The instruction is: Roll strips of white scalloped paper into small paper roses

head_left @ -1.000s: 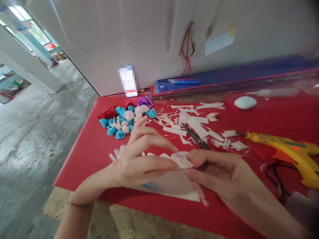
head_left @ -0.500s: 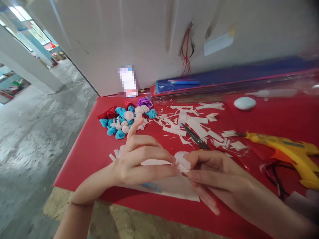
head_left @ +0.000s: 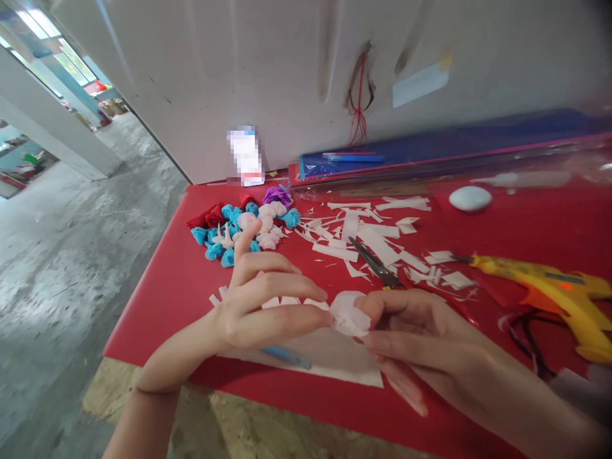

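A small white paper flower (head_left: 349, 313), rolled from thin tissue-like paper into a loose rounded bud (crumpled and slightly pinkish at its folds), is held just above the red counter (head_left: 162, 287), over a flat white paper sheet (head_left: 329, 360) near the front edge.

Pixelated white upright object (head_left: 245, 155) at 11 o'clock against the wall: identity cannot be told. Yellow plastic glue gun (head_left: 549, 293) at 3 o'clock: rear end cut off by the right edge. Right hand (head_left: 421, 344): forearm blurred and cut by the lower right corner; its fingers (head_left: 370, 306) cover part of the small white rolled paper piece (head_left: 348, 313). Thin blue pen-like item (head_left: 285, 357) on the white sheet: upper end hidden under the left hand (head_left: 253, 306). Metal scissors (head_left: 375, 266): handles hidden behind the right hand.
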Demonstrator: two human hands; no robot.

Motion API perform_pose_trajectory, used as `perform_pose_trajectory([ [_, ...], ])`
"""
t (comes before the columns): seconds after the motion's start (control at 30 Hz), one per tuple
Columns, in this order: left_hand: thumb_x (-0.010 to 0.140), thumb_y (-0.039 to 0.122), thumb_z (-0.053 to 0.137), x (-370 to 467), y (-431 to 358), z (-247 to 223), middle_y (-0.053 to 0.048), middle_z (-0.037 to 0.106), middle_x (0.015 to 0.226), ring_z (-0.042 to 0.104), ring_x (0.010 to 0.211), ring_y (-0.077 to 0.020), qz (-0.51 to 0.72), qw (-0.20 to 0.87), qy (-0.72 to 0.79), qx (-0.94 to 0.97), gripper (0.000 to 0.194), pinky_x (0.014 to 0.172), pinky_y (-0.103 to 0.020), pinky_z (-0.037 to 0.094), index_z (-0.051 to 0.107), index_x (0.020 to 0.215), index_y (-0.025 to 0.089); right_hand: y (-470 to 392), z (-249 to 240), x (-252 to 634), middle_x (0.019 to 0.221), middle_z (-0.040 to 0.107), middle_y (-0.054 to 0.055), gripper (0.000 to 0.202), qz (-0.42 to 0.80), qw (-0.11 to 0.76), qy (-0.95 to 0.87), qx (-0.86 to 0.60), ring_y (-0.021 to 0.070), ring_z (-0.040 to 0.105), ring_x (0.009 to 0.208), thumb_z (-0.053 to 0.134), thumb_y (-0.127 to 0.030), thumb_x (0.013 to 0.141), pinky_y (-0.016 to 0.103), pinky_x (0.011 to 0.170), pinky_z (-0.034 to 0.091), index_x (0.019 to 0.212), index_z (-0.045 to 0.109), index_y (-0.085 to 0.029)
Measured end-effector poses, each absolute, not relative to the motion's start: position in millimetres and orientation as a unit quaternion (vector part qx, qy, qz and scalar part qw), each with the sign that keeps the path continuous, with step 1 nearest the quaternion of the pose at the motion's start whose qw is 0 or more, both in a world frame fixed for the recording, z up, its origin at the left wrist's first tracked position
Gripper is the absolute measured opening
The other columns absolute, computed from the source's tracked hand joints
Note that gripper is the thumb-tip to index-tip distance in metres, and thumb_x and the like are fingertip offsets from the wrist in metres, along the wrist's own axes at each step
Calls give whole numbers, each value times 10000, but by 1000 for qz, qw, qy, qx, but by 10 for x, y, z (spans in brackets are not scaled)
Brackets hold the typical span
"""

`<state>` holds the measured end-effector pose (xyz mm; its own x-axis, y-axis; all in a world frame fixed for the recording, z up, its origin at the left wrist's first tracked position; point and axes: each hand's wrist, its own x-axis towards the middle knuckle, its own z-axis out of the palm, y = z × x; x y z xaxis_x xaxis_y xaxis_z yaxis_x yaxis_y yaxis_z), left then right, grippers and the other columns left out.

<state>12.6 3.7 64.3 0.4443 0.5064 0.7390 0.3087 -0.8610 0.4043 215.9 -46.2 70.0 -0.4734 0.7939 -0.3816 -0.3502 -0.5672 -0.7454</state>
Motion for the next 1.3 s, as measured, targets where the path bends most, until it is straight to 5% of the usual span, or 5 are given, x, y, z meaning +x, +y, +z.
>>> perform_pose_trajectory([
  [0.1, 781, 196, 634, 194, 51, 756, 51, 666, 745, 531, 700, -151, 472, -38, 140, 869, 128, 1030, -481, 391, 640, 714, 304, -465, 688, 2177, 404, 537, -57, 122, 807, 349, -300, -370, 38, 442, 285, 746, -207, 614, 124, 315, 296, 593, 627, -189],
  [0.53, 788, 166, 585, 241, 13, 767, 55, 655, 671, 536, 676, -137, 455, -117, 160, 868, 113, 1009, -450, 413, 629, 713, 239, -571, 800, 2079, 478, 517, -60, 174, 683, 378, -379, -497, 46, 435, 334, 748, -242, 583, 182, 379, 357, 543, 586, -193],
  [0.77, 754, 132, 569, 288, 5, 787, -44, 676, 838, 578, 814, -160, 378, 164, 187, 892, 120, 908, -391, 461, 636, 850, 156, -583, 666, 2107, 567, 605, -26, 102, 543, 469, -544, -435, 78, 493, 412, 703, -204, 672, 175, 366, 377, 591, 647, -230],
  [0.93, 753, 135, 615, 340, 14, 755, -50, 651, 808, 582, 756, -130, 368, 366, 162, 839, 22, 810, -323, 495, 621, 773, 143, -598, 731, 2087, 525, 560, -33, 168, 568, 458, -505, -461, 70, 460, 374, 739, -288, 653, 184, 343, 345, 550, 626, -219],
  [1.3, 785, 216, 653, 353, -1, 721, -44, 636, 783, 585, 775, -131, 389, 430, 126, 805, 58, 811, -314, 491, 637, 771, 162, -547, 662, 2122, 535, 557, -58, 167, 747, 394, -367, -390, 33, 470, 305, 796, -220, 588, 147, 338, 358, 568, 633, -195],
])
